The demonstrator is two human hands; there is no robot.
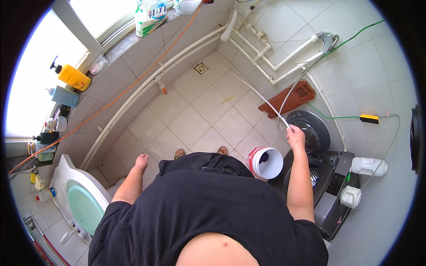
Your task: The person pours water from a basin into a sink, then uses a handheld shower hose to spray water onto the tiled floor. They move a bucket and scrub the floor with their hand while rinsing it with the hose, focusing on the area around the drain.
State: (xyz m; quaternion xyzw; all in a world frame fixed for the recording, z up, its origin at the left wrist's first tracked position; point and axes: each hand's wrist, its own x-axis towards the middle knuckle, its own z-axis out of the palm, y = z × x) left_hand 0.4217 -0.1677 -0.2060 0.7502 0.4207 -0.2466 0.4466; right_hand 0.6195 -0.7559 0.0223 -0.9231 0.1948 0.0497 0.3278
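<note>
My right hand (296,136) is closed round the end of a grey shower hose (284,120), held out over the floor. From its tip a thin white streak, which looks like a water jet, runs forward and left across the tiles. The hose loops up to a tap (327,43) on the right wall. Below that hand is a washing machine (341,179) with its round dark lid (308,128) raised. A white bucket (271,165) with something dark inside stands beside it. My left hand (141,162) hangs at my side, fingers curled, nothing visible in it.
A brown washboard (290,98) leans by the right wall pipes. A floor drain (201,68) lies ahead, with a thin yellow strip (228,99) nearer. At left are a washbasin (66,170) and bottles on the windowsill. An orange cord (128,88) crosses the left side.
</note>
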